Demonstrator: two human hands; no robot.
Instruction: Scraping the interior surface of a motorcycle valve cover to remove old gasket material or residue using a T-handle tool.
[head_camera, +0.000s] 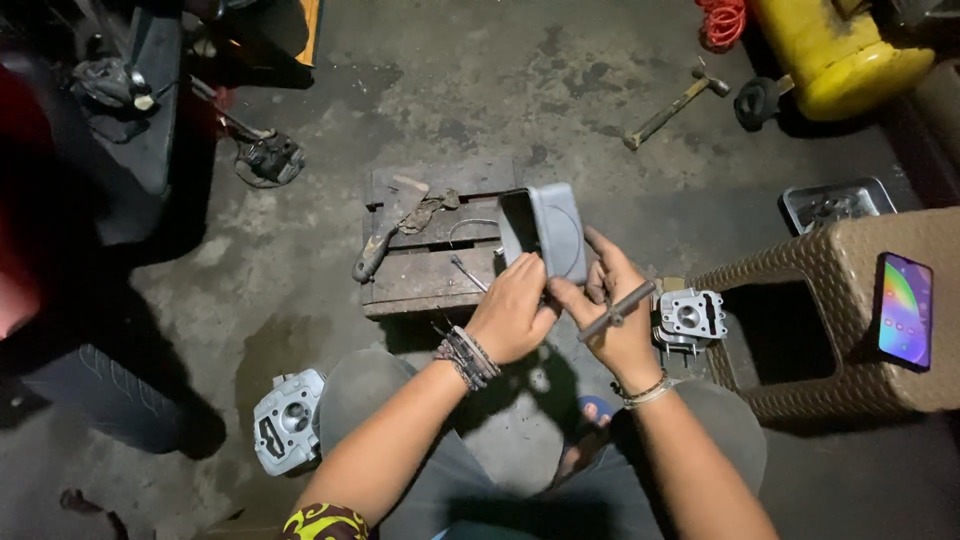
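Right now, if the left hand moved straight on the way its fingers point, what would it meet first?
The left hand already touches the grey box-shaped part; beyond it probably lies the wooden block on the floor, though depth is unclear.

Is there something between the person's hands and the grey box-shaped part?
Nothing visible. The left hand already grips the grey box-shaped part at its lower edge; the right hand, holding a metal rod, touches it too.

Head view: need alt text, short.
Seen from above, a seated person's left hand grips a grey open-ended box, while the right hand holds a metal rod. Beyond them, a small wooden bench on a concrete floor carries a screwdriver; a cylinder head, a wicker stool and a phone sit at right.
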